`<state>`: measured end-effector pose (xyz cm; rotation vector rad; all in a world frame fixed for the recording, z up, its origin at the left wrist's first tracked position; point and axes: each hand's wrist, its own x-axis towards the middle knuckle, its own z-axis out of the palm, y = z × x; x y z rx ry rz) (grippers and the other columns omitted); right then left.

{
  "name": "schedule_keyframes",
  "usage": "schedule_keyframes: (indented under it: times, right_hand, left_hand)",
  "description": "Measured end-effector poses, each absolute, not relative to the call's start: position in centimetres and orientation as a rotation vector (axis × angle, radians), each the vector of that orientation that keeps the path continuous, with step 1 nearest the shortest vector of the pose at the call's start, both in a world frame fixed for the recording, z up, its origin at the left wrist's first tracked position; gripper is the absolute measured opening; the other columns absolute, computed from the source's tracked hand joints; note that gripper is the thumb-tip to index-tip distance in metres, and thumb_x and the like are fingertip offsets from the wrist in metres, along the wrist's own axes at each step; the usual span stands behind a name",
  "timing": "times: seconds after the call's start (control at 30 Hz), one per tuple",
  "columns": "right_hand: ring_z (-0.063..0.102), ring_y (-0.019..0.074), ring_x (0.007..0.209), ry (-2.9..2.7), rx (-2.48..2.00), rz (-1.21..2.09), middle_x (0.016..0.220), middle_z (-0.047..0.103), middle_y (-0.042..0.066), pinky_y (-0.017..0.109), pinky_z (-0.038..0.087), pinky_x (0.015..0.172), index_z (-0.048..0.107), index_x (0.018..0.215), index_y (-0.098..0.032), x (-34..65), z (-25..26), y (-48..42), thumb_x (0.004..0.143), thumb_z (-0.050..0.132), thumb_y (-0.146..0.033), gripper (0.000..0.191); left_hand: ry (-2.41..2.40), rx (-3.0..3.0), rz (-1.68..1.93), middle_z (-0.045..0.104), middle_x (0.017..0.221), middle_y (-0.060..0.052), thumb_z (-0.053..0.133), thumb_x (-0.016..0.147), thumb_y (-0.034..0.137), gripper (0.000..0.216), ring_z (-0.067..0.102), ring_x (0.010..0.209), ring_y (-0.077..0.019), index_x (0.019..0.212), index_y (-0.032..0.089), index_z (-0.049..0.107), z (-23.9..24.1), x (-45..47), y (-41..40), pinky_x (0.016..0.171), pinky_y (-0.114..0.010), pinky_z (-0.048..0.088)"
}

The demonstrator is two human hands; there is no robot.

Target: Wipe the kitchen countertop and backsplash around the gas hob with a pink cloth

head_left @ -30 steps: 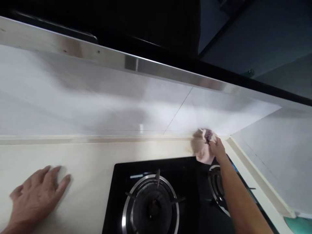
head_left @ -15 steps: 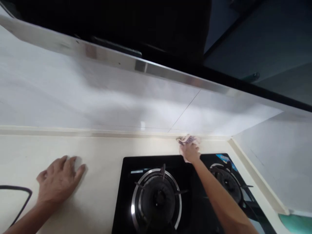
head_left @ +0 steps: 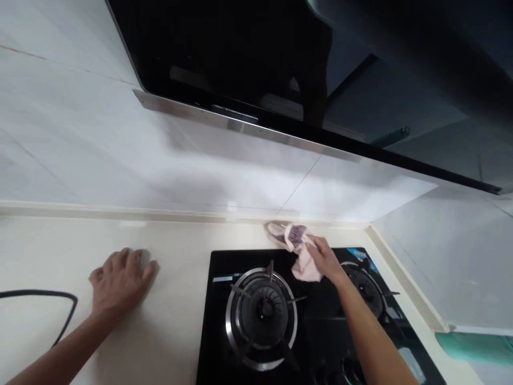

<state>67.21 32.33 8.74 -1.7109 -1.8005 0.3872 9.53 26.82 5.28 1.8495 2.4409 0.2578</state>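
My right hand (head_left: 324, 259) grips a pale pink cloth (head_left: 308, 266) with a purple patterned part, at the back edge of the black gas stove (head_left: 316, 331). The cloth's far end lies on the counter strip behind the stove, close to the wall; its lower part hangs over the glass top. On the cream countertop (head_left: 176, 299), left of the stove, my left hand (head_left: 120, 280) rests palm down with fingers apart and holds nothing.
A black range hood (head_left: 240, 64) with a metal lower edge juts out above the stove. Burners with raised pan supports (head_left: 262, 307) stand on the glass. A black cable (head_left: 40, 293) lies at the left, and a green item (head_left: 476, 346) sits at the right edge.
My right hand has drawn back slightly from the wall, and the cloth now stretches further left and hangs more loosely. My left hand stays flat on the counter. The view has shifted.
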Motion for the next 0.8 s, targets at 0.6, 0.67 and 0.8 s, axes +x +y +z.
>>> schedule_keyframes:
  times: [0.6,0.67,0.8]
  right_hand:
    - [0.043,0.0336,0.144,-2.026,-1.686,0.224,0.152,0.048,0.014,0.053,0.039,0.123,0.072,0.131,-0.024,62.7,6.1,38.0,0.08,0.054,-0.022,0.054]
    - [0.036,0.0365,0.152,-1.946,-1.919,0.071,0.163,0.041,0.01,0.055,0.033,0.126,0.076,0.13,-0.03,66.2,7.9,37.8,0.08,0.057,-0.022,0.054]
    - [0.04,0.0377,0.153,-1.752,-2.353,0.096,0.165,0.047,0.007,0.06,0.034,0.123,0.074,0.137,-0.04,74.1,9.4,38.2,0.09,0.056,-0.03,0.052]
  left_hand:
    - [2.496,1.807,0.263,0.047,0.163,-0.026,0.028,0.106,0.053,0.064,0.039,0.154,-0.0387,0.149,0.012,0.054,4.7,9.2,26.6,0.125,-0.062,0.029]
    - [2.51,1.82,0.272,0.048,0.162,-0.026,0.029,0.106,0.052,0.063,0.041,0.152,-0.0393,0.148,0.013,0.054,4.6,9.2,26.5,0.124,-0.062,0.031]
    - [2.518,1.854,0.307,0.049,0.16,-0.026,0.031,0.106,0.052,0.062,0.042,0.152,-0.0403,0.146,0.012,0.057,4.2,9.3,26.4,0.123,-0.064,0.032]
